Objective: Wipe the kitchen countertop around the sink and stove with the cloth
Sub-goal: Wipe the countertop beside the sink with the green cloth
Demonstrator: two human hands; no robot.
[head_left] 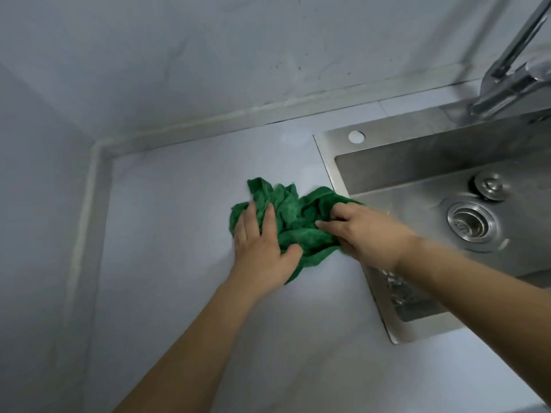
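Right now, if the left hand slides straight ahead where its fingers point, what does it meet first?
The left hand lies flat on the green cloth, fingers pointing toward the back wall. It would push the cloth over bare countertop, then probably meet the raised backsplash strip. Depth is uncertain.

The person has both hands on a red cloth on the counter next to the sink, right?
Almost. The cloth is green, not red, as the head view shows. The rest is right: the left hand and the right hand are both on it, and it lies on the counter next to the sink.
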